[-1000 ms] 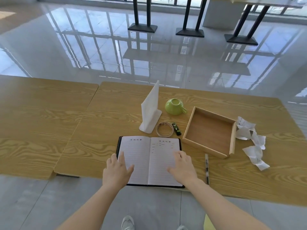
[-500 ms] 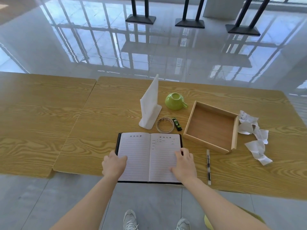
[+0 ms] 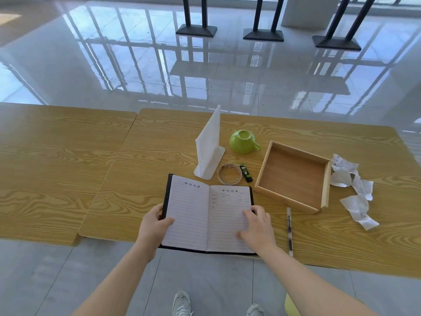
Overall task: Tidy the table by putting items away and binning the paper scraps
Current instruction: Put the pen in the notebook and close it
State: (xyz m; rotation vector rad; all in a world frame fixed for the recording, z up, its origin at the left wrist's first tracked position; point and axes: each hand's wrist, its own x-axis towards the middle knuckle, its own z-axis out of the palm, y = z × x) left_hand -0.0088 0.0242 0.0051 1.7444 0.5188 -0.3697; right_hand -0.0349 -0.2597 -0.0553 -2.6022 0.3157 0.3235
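Observation:
An open black-covered notebook (image 3: 205,208) lies at the table's near edge, its left half tilted up off the wood. My left hand (image 3: 155,226) grips that left cover, thumb on the page. My right hand (image 3: 257,226) rests flat on the right page, fingers spread. A pen (image 3: 289,231) lies just right of the notebook. Behind it are a tape ring (image 3: 229,177), a green-and-black lighter (image 3: 246,172), a white stand (image 3: 209,147) and a green cup (image 3: 242,141) on its side. An empty wooden tray (image 3: 293,174) sits to the right, with crumpled paper scraps (image 3: 354,190) beyond it.
A second wooden table (image 3: 57,167) adjoins on the left. Glossy tiled floor lies past the far edge, with black table bases (image 3: 263,37) in the distance. My shoes (image 3: 182,304) show below the table edge.
My left hand has slid from the left page to the cover's edge and lifted that half of the notebook. My right hand has stayed on the right page.

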